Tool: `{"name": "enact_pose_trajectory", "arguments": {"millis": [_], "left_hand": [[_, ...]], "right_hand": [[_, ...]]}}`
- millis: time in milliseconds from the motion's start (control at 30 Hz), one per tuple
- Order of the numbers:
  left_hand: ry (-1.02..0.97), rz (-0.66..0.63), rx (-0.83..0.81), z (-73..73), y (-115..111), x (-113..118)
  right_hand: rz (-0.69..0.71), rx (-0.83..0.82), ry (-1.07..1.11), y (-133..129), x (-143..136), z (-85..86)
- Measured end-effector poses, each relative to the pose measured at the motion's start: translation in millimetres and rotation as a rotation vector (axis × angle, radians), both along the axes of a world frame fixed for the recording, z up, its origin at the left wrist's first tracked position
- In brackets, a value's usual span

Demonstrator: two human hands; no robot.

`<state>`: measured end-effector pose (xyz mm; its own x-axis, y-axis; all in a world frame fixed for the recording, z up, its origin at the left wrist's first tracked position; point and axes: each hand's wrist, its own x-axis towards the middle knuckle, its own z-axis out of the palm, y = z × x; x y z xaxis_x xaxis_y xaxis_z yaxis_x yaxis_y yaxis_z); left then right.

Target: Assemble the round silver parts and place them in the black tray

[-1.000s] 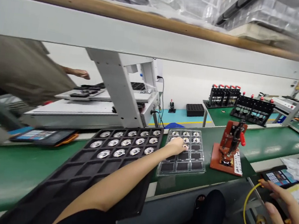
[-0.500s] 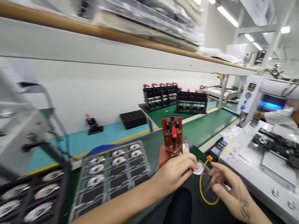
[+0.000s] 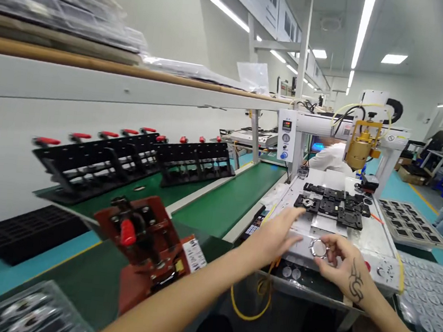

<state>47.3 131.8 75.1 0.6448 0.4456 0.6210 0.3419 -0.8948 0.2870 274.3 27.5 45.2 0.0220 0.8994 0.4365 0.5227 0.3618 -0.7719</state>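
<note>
Narrow grip of right hand (image 3: 341,260) holds round metal part (image 3: 318,248) by its right edge, thumb below, fingers above. Part looks light, stiff, likely slippery; flat face probably marks easily, so rim is best hold. Part sits near front of white machine (image 3: 376,241). Right forearm reaches up from lower right. Left hand (image 3: 275,236) near part, thumb and fingers spread wide, seemingly bare; forearm slants past red clamp (image 3: 152,243). Beyond: black fixtures (image 3: 331,207).
</note>
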Motion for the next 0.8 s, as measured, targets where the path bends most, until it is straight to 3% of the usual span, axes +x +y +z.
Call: {"name": "enact_pose_trajectory", "arguments": {"millis": [100, 167, 233, 333, 433, 533, 667, 800], "left_hand": [[0.116, 0.125, -0.247, 17.8, 64.3, 33.5], [0.188, 0.150, -0.321, 28.0, 101.5, 49.8], [0.252, 0.126, -0.370, 33.7, 128.0, 59.8], [0.329, 0.080, -0.433, 35.2, 148.4, 66.4], [0.347, 0.074, -0.462, 35.1, 154.5, 69.5], [0.299, 0.085, -0.462, 38.8, 152.9, 69.8], [0.109, 0.097, -0.421, 48.9, 139.5, 60.8], [-0.060, 0.082, -0.391, 59.7, 111.1, 42.6]], "right_hand": [[-0.140, 0.051, -0.028, -8.8, 30.9, 8.9], [-0.204, 0.083, -0.045, -19.4, 45.9, 13.2], [-0.242, 0.098, -0.068, -30.6, 59.0, 14.6], [-0.263, 0.081, -0.097, -39.0, 77.0, 13.9], [-0.252, 0.073, -0.106, -28.9, 86.0, 16.7], [-0.255, 0.085, -0.118, -0.5, 79.2, 26.3], [-0.198, 0.059, -0.259, 59.2, 58.0, 41.1], [-0.113, 0.028, -0.380, 130.9, 41.6, 46.1]]}}
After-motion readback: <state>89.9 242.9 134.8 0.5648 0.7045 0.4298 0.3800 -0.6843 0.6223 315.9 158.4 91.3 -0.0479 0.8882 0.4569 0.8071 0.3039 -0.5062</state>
